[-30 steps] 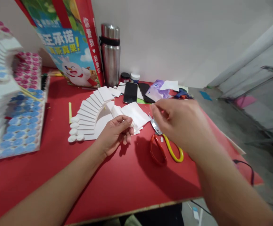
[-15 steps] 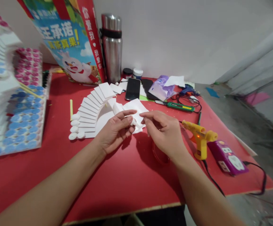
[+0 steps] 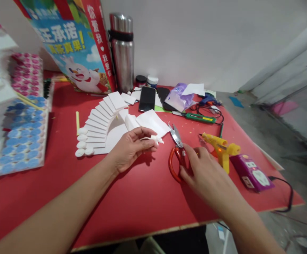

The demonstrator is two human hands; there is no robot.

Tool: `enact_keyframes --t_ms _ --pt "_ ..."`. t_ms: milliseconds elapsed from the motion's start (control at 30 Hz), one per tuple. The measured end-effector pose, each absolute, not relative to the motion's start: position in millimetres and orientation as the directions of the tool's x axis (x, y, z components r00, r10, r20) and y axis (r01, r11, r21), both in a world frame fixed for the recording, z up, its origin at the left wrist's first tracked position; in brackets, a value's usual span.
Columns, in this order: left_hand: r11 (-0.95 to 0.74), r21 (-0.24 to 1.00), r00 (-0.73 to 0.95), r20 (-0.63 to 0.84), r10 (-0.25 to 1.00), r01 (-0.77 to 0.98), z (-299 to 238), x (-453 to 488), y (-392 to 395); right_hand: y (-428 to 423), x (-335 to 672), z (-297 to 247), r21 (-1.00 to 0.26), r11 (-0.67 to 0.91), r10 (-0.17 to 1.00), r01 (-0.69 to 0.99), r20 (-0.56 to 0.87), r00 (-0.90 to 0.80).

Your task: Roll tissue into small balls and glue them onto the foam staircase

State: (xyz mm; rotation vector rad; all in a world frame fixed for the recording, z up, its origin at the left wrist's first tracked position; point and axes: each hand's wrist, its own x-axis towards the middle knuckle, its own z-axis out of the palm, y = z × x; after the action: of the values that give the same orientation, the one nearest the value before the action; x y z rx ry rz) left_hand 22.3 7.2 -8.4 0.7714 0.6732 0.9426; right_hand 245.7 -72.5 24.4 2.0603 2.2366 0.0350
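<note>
My left hand (image 3: 134,150) pinches a small white twisted piece (image 3: 157,139), seemingly rolled paper, between thumb and fingertips. Its pointed end faces right. Just right of it lie scissors (image 3: 178,148) with red handles and slightly parted blades. My right hand (image 3: 205,173) is over the handles' right side, thumb and forefinger apart at the loops; whether they touch is unclear. Behind the left hand are white paper sheets (image 3: 154,121) and a curved fan of white stepped pieces (image 3: 97,121). Several small white paper coils (image 3: 81,144) sit along the fan's near left end.
A yellow glue gun (image 3: 220,150) with a lit light stands beside a purple power strip (image 3: 252,174) at right. A green cutter (image 3: 199,118), a phone (image 3: 147,98) and a steel flask (image 3: 123,53) are farther back. Blue and pink coil-covered paperwork (image 3: 23,141) occupies the left.
My right hand has left the space beside the white piece and moved right and down to the scissors, exposing them. The left hand keeps its pinch, and the view has shifted slightly.
</note>
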Motion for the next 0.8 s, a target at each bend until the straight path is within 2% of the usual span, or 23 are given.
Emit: enact_keyframes --t_ms 133,267,400,533,633,700,733,800 --pt "0.314 0.868 0.417 -0.140 0.898 -0.385 -9 22 6 -69 241 29 0.101 -0.012 0.981 0.995 -0.190 0.031" --pt "0.239 0.873 0.372 -0.072 0.926 -0.425 -10 23 6 -64 232 32 0.159 -0.105 0.951 0.982 -0.272 0.146" --pt "0.273 0.834 0.376 -0.085 0.923 -0.480 -10 24 7 -62 227 32 0.178 -0.156 0.935 0.972 -0.289 0.204" --pt "0.327 0.798 0.355 -0.153 0.922 -0.506 -7 24 7 -61 231 32 0.132 -0.196 0.930 0.972 -0.289 0.227" --pt "0.361 0.773 0.351 -0.191 0.917 -0.522 -4 24 7 -63 239 29 0.036 -0.209 0.940 0.977 -0.267 0.211" --pt "0.374 0.756 0.353 -0.201 0.914 -0.538 -4 23 8 -68 248 26 -0.079 -0.222 0.953 0.972 -0.228 0.199" --pt "0.380 0.749 0.355 -0.205 0.912 -0.543 -4 23 8 -70 252 23 -0.174 -0.230 0.960 0.957 -0.204 0.193" --pt "0.389 0.738 0.363 -0.208 0.908 -0.551 -5 23 8 -76 261 19 -0.457 -0.222 0.972 0.861 -0.169 0.161"
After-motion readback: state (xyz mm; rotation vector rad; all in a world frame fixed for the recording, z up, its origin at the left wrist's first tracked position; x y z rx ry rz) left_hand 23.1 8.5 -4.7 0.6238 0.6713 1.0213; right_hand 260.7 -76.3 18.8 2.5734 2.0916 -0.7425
